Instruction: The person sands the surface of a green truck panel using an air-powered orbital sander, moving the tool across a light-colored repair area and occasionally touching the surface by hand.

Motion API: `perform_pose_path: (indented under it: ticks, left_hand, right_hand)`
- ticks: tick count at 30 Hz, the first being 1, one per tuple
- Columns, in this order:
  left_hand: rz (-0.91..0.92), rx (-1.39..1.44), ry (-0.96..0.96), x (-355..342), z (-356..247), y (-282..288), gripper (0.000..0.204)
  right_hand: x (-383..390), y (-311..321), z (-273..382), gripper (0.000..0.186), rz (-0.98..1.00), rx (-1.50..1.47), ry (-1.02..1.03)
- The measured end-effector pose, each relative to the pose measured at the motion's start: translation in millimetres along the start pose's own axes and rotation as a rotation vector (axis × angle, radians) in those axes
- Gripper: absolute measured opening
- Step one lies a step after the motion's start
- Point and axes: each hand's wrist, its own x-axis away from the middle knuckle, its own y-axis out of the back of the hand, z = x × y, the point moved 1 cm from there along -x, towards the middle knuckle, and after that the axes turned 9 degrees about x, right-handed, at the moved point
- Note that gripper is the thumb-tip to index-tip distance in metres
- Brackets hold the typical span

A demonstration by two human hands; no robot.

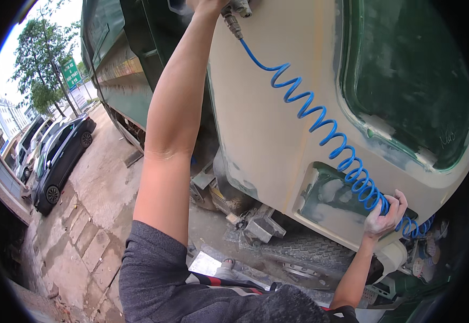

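My left arm stretches up to the top edge, where my left hand point(206, 4) is mostly cut off by the frame. It is closed on an air tool point(239, 7) with a metal hose coupling point(232, 22); the tool's full shape is out of view. From the coupling a blue coiled air hose point(325, 125) runs down to the right. My right hand point(386, 215), dusted white, grips the bunched coils at the lower right. Behind the hose is a cream truck cab panel point(267, 134) with patches of filler and a recessed green step area point(328, 196).
A dark green window area point(406, 81) fills the upper right of the cab. Below the panel are a tyre point(310, 258) and metal chassis parts point(264, 225). A green truck body point(127, 81) stands behind. At left, parked cars point(59, 161) line the paved yard point(86, 237).
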Motion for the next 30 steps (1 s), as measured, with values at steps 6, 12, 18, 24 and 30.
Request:
perform_pose_path:
  ticks: [6, 12, 18, 24, 30]
  left_hand:
    - [0.033, 0.018, 0.034, 118, 56, -1, 0.051]
    - [0.015, 0.125, 0.149, 333, 152, 51, 0.037]
    - [0.045, 0.161, 0.158, 390, 159, 49, 0.037]
    - [0.030, 0.024, 0.132, 160, 79, 14, 0.047]
    - [0.018, 0.015, 0.071, 29, 24, -13, 0.044]
  right_hand:
    - [13, 5, -17, 0.015, 0.019, 0.010, -0.089]
    - [32, -1, -16, 0.022, 0.089, 0.123, -0.017]
    - [32, 3, -28, 0.019, 0.097, 0.114, 0.030]
    - [23, 0, -25, 0.017, 0.065, 0.092, 0.018]
    - [10, 4, -17, 0.017, 0.064, 0.105, -0.073]
